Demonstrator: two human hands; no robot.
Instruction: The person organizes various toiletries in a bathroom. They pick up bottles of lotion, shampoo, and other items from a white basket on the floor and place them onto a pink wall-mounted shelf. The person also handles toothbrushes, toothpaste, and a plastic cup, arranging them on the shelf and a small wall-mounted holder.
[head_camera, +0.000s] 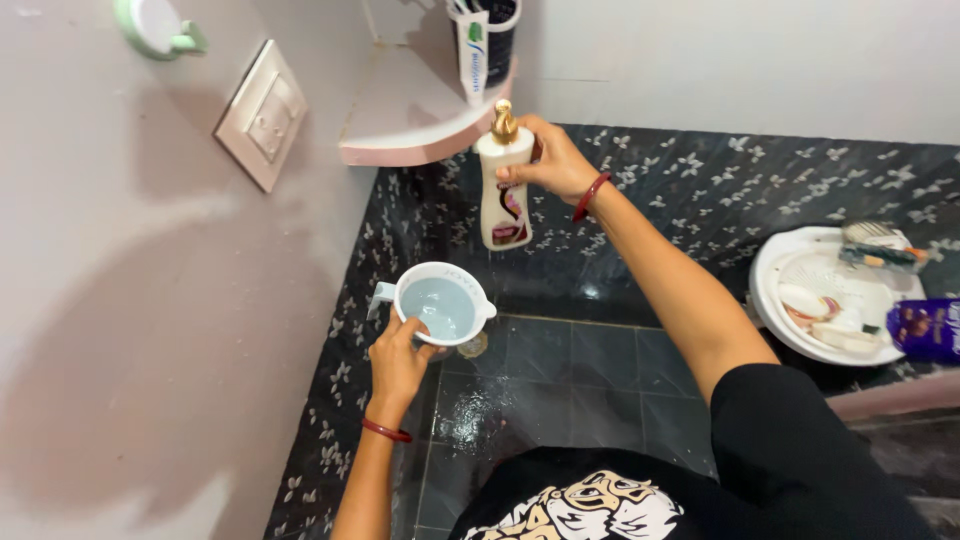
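**Pump bottle held high, cup of water held low**

The right hand (552, 160) is wrapped around the upper body of a cream pump bottle (505, 195), just under its gold pump head, holding it upright in the air below the corner shelf (420, 130). The left hand (398, 362) grips a white cup (440, 305) at its near rim, at 7 o'clock from the bottle and well apart from it; the cup holds pale liquid.

The bottle looks like stiff, smooth plastic, probably slick in wet fingers and only moderately heavy; its narrow shoulder, where the hand sits now, seems the safest hold, leaving the pump free. The cup is light rigid plastic, but the liquid makes it spill-prone, so it wants holding level; its small side handle at 9 o'clock offers a firmer purchase.

A white basin (770, 290) of soaps sits at 3 o'clock.
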